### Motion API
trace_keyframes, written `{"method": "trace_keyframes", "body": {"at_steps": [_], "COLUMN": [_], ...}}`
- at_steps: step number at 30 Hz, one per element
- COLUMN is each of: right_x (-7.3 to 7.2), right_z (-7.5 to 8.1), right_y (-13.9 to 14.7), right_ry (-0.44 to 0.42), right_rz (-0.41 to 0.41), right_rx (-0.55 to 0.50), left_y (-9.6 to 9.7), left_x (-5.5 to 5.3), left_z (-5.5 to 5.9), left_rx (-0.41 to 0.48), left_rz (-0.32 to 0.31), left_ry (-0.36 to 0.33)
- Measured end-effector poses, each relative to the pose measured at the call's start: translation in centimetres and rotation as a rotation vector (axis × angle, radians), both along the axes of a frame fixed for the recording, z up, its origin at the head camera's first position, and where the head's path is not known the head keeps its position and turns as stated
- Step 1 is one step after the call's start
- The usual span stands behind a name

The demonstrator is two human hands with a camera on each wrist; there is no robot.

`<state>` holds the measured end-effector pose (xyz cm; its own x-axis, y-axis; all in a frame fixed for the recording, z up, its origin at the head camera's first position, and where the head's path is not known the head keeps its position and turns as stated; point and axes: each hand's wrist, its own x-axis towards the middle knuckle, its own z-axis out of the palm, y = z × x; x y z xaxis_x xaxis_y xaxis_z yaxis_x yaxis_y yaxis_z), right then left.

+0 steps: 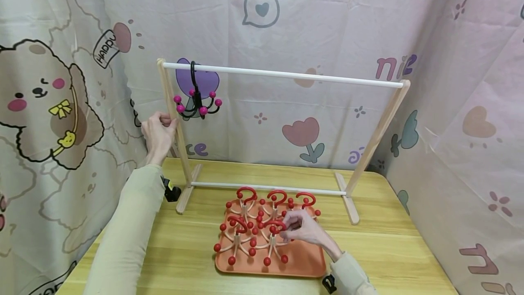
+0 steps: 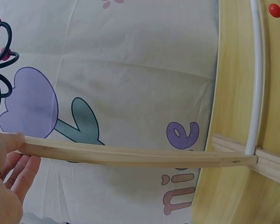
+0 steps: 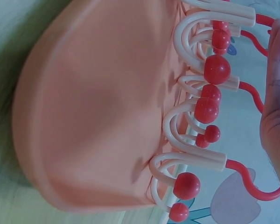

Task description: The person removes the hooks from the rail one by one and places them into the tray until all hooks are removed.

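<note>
My left hand (image 1: 159, 133) grips the left wooden post (image 2: 130, 154) of a rack, thumb on one side and fingers on the other. Near it, a black multi-arm hook hanger (image 1: 197, 99) with magenta balls hangs from the white top rod (image 1: 282, 74). With thumb and fingers, my right hand (image 1: 304, 229) pinches the red hook of the front-right cream hanger (image 1: 273, 240), which has red ball tips. That hanger stands on an orange tray (image 1: 304, 261). Several like it stand around it, among them a front-left hanger (image 1: 236, 242). In the right wrist view, my fingertips run out of frame.
The rack's right post (image 1: 378, 135) and feet (image 1: 348, 199) stand behind and right of the tray. A white lower rod (image 1: 266, 188) crosses low behind the hangers. Printed curtains (image 1: 254, 144) surround the wooden table (image 1: 380, 240) at the back and sides.
</note>
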<state>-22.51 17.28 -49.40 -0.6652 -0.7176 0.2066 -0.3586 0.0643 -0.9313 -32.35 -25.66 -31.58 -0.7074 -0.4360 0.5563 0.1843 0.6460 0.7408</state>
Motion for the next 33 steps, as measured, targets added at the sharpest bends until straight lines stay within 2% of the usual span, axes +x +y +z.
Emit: {"method": "trace_keyframes", "body": {"at_steps": [10,19,33], "right_x": [0.1,0.4,0.5], "right_z": [0.3,0.9,1.8], "right_y": [-0.3,-0.5,-0.8], "right_ry": [0.061,0.122,0.125], "right_rz": [-0.134,-0.163,-0.176], "right_rx": [0.053,0.032,-0.024], "left_y": [0.0,0.0,0.0], "left_x": [0.1,0.0,0.1], "left_z": [0.0,0.0,0.2], "left_rx": [-0.001,0.003,0.007], "left_rz": [0.001,0.005,0.003], "left_ry": [-0.006,-0.004,-0.02]}}
